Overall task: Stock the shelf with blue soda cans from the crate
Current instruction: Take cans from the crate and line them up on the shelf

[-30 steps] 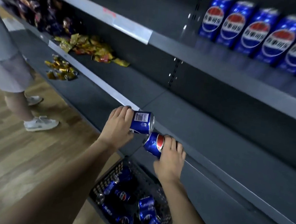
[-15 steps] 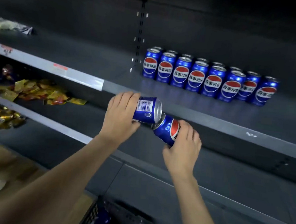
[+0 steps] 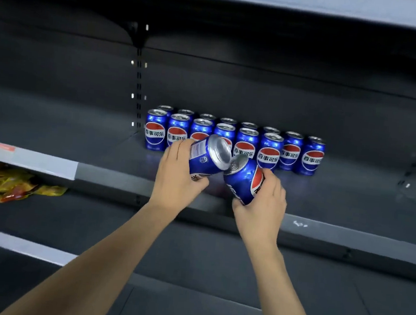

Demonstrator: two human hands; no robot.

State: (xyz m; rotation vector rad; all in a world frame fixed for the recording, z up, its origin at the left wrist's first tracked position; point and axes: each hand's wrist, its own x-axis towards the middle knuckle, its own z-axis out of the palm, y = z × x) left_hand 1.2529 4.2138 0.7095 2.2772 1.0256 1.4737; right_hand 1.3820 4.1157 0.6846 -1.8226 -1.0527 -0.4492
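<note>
Each hand grips one blue can: left hand [image 3: 178, 177], right hand [image 3: 263, 208]. Fourteen cans [image 3: 246, 145] stand on the shelf [image 3: 102, 132], eight in front, six behind.

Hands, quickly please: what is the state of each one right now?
Left hand: closed around a tilted blue can.
Right hand: closed around another tilted blue can.

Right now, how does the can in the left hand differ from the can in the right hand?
The left hand grips a can showing small white print, its top tipped to the right. The right hand grips a can showing the red logo, its top tipped to the left. Their tops meet or nearly meet. Both are blue, tilted, above the shelf.
</note>
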